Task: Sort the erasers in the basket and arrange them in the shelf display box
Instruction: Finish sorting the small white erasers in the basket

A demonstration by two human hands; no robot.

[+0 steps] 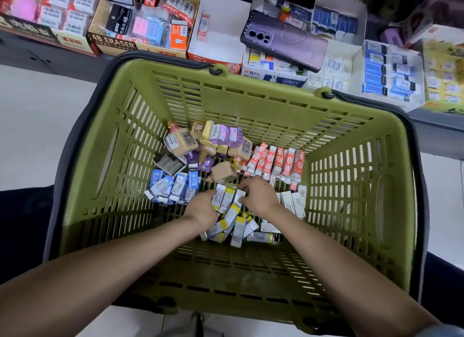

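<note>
Green basket (82, 165) in front of you, shelf past its far rim. Blue erasers (170, 188) bunched at left of basket floor. Your left hand (200, 208): fingers curled onto left end of yellow-banded erasers (227, 198), mid-basket. White display box (221, 37) on shelf, one eraser by its left wall. Your right hand (256, 197): fingers curled, pinching right end of same bunch. Red erasers (276, 160) in row just beyond. Purple phone (283, 40) lying across shelf boxes.
</note>
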